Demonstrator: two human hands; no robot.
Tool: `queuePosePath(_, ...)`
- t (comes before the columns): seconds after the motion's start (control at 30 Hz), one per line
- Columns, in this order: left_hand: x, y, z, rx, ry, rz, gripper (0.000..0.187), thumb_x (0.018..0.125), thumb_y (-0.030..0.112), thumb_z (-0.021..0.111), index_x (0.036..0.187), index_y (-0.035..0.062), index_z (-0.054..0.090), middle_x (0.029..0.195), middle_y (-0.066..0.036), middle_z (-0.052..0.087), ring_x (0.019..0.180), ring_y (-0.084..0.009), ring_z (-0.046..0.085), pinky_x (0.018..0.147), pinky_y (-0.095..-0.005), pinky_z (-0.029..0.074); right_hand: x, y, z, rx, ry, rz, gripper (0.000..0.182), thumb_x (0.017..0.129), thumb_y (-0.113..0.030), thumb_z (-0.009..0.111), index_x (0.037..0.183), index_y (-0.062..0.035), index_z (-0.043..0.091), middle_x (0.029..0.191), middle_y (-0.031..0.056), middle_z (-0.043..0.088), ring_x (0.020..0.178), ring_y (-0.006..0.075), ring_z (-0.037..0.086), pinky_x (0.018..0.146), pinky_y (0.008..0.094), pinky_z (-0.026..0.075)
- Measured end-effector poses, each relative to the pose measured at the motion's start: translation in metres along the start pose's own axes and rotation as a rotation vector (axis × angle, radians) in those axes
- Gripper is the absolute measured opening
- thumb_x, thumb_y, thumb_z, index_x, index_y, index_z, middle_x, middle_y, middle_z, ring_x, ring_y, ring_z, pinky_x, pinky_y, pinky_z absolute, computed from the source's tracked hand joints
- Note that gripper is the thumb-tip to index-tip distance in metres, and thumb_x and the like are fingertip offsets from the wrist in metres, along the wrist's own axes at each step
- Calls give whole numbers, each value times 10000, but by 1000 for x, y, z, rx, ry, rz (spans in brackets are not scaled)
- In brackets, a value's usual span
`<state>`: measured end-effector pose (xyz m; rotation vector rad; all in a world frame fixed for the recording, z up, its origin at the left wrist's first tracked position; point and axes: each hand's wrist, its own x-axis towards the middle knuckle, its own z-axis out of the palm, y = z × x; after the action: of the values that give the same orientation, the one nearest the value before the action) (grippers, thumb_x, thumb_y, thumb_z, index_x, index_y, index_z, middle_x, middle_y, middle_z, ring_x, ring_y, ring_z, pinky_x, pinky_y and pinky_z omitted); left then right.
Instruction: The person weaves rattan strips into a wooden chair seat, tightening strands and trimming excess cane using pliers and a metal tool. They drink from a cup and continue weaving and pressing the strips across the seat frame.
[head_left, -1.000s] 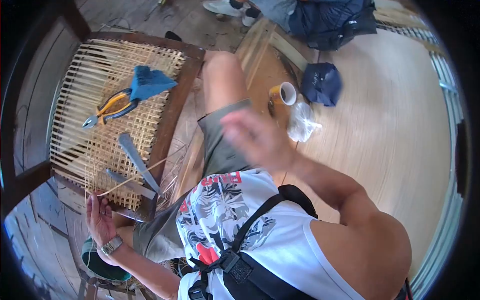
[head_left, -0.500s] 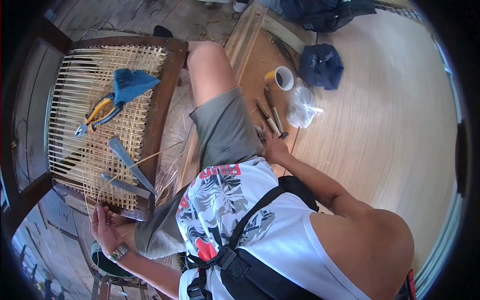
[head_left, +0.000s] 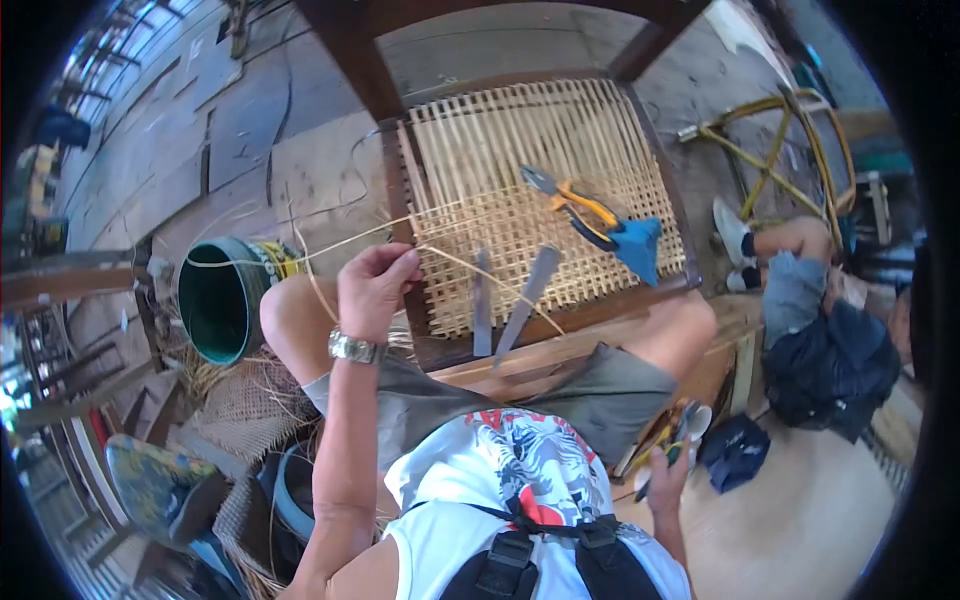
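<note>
1. Currently, head view: left hand [head_left: 375,290], steel watch on the wrist, is pinching a thin pale cane strand [head_left: 300,245] at the near-left corner of the half-woven cane chair seat in a dark wooden frame [head_left: 545,190]; fingers are closed tight on the strand.
2. Strand is running from the fingers leftward over the green plastic bucket [head_left: 225,300].
3. Right hand [head_left: 665,470] is hanging low by the right knee, gripping dark-handled tools [head_left: 672,440]; exact tool type is too small to tell.
4. Orange-handled pliers [head_left: 570,205] and blue cloth [head_left: 637,245] are lying on the weave.
5. Two flat grey metal blades [head_left: 510,295] are resting on the seat's near edge.
6. Another person in dark clothes [head_left: 820,340] is sitting to the right.
</note>
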<state>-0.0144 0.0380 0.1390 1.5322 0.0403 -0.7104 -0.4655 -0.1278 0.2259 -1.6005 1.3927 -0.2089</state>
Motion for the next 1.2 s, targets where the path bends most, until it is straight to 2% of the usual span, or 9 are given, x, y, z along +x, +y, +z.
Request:
queuePosePath(0.1,-2,-6,5,-10,-2,40,141,914,104,743,1007,13,689,849,-18,713,737,-88,680,628,-206,509,36,-102,24,410,-540,-87,659,891,-173,562,1485,27,358,1152,135,600,1061,222,623,948,380,494)
queuePosePath(0.17,-5,-6,10,-27,-2,61,140,916,101,739,1005,7,686,851,-23,714,740,-89,681,632,-211,512,53,-161,66,500,-870,61,650,927,-218,580,1492,20,366,1178,138,610,1052,217,628,940,382,496)
queuePosePath(0.27,-9,-2,11,-26,17,90,132,930,98,716,1007,-3,678,858,-32,717,754,-100,692,647,-228,525,86,-190,136,148,-1115,156,530,982,-255,580,1420,19,461,1045,88,633,903,157,640,801,305,516)
queuePosePath(0.3,-9,-1,10,-21,12,71,128,937,100,704,1012,-1,676,860,-34,717,762,-106,698,655,-235,530,94,-191,158,124,-1125,194,458,978,-255,582,1339,18,511,962,66,630,842,148,639,757,301,518)
queuePosePath(0.43,-9,-3,4,-46,-27,39,126,953,107,677,1033,9,675,875,-40,723,791,-117,711,670,-244,541,108,-211,199,-47,-1169,203,457,983,-266,560,1367,-28,493,1018,88,632,909,186,647,827,324,520)
queuePosePath(0.5,-9,-2,1,-64,-45,33,129,954,107,676,1036,7,674,878,-44,725,794,-116,711,672,-243,543,109,-220,209,-5,-1104,202,354,964,-268,594,1194,-1,561,894,35,618,768,130,627,717,286,511)
queuePosePath(0.6,-6,-2,0,-74,-76,19,140,953,108,677,1045,2,678,888,-48,729,800,-120,713,686,-249,550,116,-225,221,-34,-1089,149,354,957,-286,605,1173,-6,579,886,31,611,749,122,620,695,276,504)
queuePosePath(0.87,-5,-3,0,-21,-70,88,150,941,97,680,1015,-33,692,832,-55,733,729,-100,704,670,-246,553,126,-236,222,-106,-1098,67,524,929,-268,620,1353,29,538,889,35,601,752,103,585,696,241,477)
queuePosePath(1.2,-4,-5,-1,-25,-80,101,136,943,96,673,1003,-25,689,799,-42,718,709,-88,689,657,-245,545,135,-232,220,-176,-1105,-39,519,909,-242,652,1340,28,550,782,-16,539,661,64,509,595,226,405)
